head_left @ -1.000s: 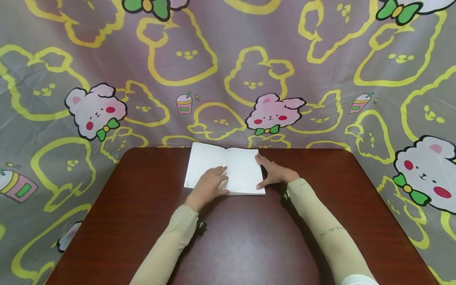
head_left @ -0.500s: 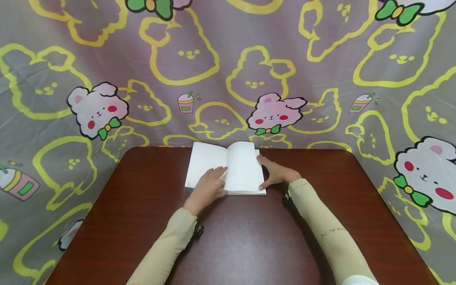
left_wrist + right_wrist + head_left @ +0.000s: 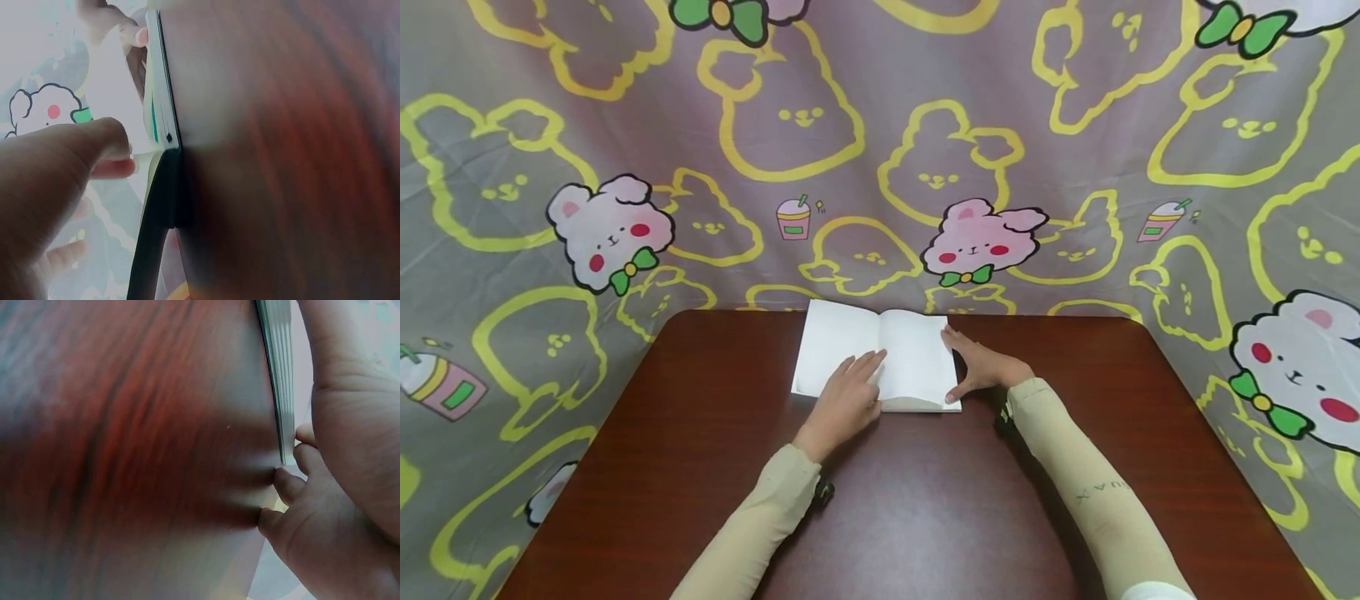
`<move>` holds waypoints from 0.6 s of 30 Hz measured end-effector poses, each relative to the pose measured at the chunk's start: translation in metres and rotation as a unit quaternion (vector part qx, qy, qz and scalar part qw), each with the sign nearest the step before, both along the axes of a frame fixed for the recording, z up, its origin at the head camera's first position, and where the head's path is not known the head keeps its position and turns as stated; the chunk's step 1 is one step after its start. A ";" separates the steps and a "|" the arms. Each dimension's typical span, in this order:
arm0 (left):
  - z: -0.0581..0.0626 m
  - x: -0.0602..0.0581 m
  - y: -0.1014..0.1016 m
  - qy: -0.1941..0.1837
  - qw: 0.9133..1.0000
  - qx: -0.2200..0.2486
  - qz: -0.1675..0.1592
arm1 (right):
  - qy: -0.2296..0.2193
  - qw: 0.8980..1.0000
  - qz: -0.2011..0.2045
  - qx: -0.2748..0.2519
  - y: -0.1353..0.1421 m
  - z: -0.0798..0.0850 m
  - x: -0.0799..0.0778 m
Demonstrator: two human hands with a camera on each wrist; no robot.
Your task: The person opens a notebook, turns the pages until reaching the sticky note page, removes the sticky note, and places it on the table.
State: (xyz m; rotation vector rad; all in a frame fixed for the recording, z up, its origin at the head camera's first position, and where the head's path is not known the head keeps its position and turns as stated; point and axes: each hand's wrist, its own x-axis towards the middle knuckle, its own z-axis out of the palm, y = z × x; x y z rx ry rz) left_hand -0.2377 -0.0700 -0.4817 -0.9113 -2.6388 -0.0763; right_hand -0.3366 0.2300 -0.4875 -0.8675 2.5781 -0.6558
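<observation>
An open book with blank white pages (image 3: 917, 354) lies near the table's far edge. Over its left page, close to the spine, my left hand (image 3: 842, 400) reaches with the index finger extended; the page hides under its palm. In the left wrist view the thumb and a finger of that hand (image 3: 56, 162) are near the book's lower edge (image 3: 164, 81). My right hand (image 3: 988, 365) touches the book's right edge, thumb at the lower corner and fingers spread higher up. The right wrist view shows its fingertips (image 3: 289, 484) beside the page block (image 3: 281, 369).
A dark brown wooden table (image 3: 910, 517) carries the book. Behind it and at both sides hangs a grey curtain (image 3: 865, 92) with yellow outlines and cartoon animals. A dark wrist device (image 3: 823, 492) sits below the left cuff.
A page on the right half stood arched half a second ago and now lies lower, its bottom edge curved. The left hand's fingers have shifted slightly right and straightened; the right hand stays put.
</observation>
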 end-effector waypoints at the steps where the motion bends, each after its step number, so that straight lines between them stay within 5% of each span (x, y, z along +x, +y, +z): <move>1: 0.000 0.001 0.001 0.001 1.000 0.000 0.005 | -0.001 1.000 -0.001 0.001 0.000 0.000 0.000; 18: 0.003 0.013 0.017 0.050 0.987 0.130 0.085 | -0.010 0.999 -0.018 0.029 -0.001 0.001 0.001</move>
